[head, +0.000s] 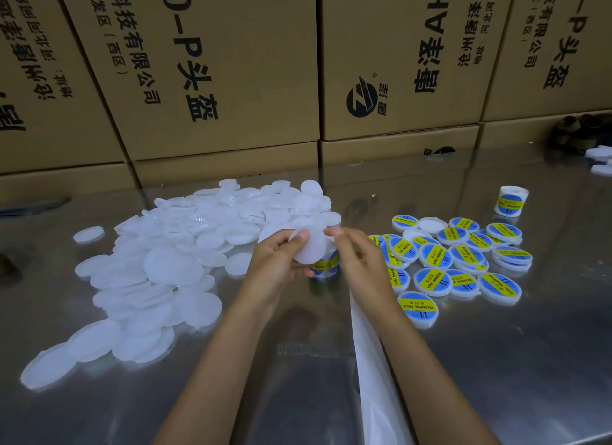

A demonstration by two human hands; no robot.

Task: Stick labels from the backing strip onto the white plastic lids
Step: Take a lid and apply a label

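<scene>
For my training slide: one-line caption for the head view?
Both hands hold a white lid between unlabeled pile and labeled lids.

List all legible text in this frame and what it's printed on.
"SOLDERING PASTE": yellow band on the labelled lids.
"头盔", "有限公司", "(西区)": cardboard boxes, printed sideways.
"AH": next box, beside a round logo.
Label roll and the label under the hands: too blurred.
Blank lids: no text.

Dim, cool overhead light. The steel counter (496,362) shows soft glare and hazy reflections of the cardboard boxes (215,73). Wide-angle distortion bends those boxes outward toward the edges. The whole picture is slightly soft, and the far right corner is murky.
</scene>
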